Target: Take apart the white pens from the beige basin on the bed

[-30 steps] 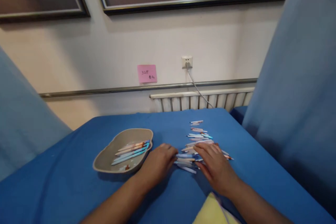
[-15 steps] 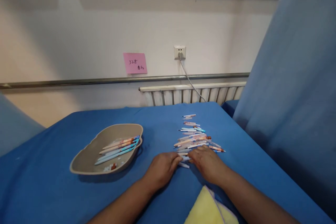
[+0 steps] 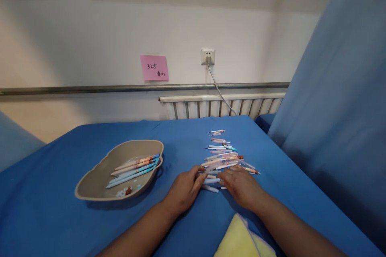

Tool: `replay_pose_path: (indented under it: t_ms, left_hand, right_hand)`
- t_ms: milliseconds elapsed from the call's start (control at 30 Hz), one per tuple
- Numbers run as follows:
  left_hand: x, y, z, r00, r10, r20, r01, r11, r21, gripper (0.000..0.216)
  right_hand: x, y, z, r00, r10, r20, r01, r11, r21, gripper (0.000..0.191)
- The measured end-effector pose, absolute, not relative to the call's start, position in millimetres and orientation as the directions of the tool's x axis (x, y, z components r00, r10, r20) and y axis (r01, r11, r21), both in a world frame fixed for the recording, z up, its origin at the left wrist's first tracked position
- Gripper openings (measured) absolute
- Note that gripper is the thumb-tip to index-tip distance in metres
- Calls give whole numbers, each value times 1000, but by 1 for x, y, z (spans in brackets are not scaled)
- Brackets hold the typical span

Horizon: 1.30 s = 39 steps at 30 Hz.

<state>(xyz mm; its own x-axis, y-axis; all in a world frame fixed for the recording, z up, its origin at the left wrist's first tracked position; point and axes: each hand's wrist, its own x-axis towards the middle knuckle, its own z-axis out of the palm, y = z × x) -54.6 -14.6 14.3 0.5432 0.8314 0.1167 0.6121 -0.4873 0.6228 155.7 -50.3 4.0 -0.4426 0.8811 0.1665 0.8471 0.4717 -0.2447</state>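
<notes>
Several pens and slim pen parts (image 3: 224,156) lie in a loose column on the blue cloth, mostly crosswise, in white, peach, brown and light blue. My left hand (image 3: 183,190) is at the left ends of the nearest ones, thumb and forefinger slightly apart and touching them. From the other side my right hand (image 3: 241,188) curls its fingers over their right ends; what lies under the palm is hidden. A pale barrel (image 3: 212,181) spans the gap between the hands, with another pale barrel (image 3: 210,188) just nearer to me.
On the left stands a beige tray (image 3: 90,184) holding several peach and light blue pens (image 3: 132,170) and small loose pieces (image 3: 123,192). A folded yellow cloth (image 3: 238,237) lies at the near edge between my forearms. A blue curtain (image 3: 331,88) hangs on the right.
My left forefinger has lifted and moved slightly away from me, opening from the thumb. More of the barrels between the hands shows. My right hand is nearly still; the view has shifted slightly.
</notes>
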Motion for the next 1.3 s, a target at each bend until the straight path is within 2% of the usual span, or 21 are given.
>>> replay_pose_path:
  t_ms: [67,133,233,333,400,533,600,700,800,933,1000,1100,1300]
  left_hand:
    - [-55,-16,14,565,793,227,574,-576,582,40]
    - [-57,-18,13,616,736,282,524,-649,551,41]
    - [-58,-17,13,612,765,201,570,-603,558,30]
    - [-60,-13,13,511,852,118,679,-484,552,34]
    - [-60,-12,14,486,865,128,695,-471,544,33]
    - [-59,-14,13,575,802,162,631,-561,536,33]
    - [-59,-14,11,635,755,167,613,-623,487,31]
    - [-60,-11,10,676,716,176,619,-681,392,17]
    - [-61,-8,10,666,714,215,637,-694,335,21]
    - [-59,-11,12,670,701,246,637,-712,296,20]
    - [-57,-16,12,680,688,254,623,-725,294,19]
    - [-54,-20,12,703,663,256,594,-746,301,17]
    - [-58,-12,9,658,715,239,662,-699,271,19]
  right_hand:
    - [156,-51,5,-438,881,177,842,471,-264,24]
    - [157,-51,5,-435,881,188,837,473,-277,24]
    - [159,-51,4,-438,874,210,831,483,-275,24]
    - [161,-50,1,-429,870,241,834,485,-265,23]
    - [162,-49,0,-418,875,245,840,475,-263,22]
    - [164,-48,2,-385,898,211,864,431,-259,21]
    - [166,-47,2,-371,907,198,873,414,-257,21]
    - [172,-43,-1,-344,921,182,895,380,-235,20]
    - [178,-41,-6,-300,940,163,916,332,-225,21]
    - [174,-45,-8,-308,910,278,878,384,-284,32]
    - [168,-47,-7,-344,883,319,844,440,-308,31]
    - [160,-48,-4,-395,870,293,823,477,-307,20]
    - [188,-42,9,-336,929,152,917,360,-172,25]
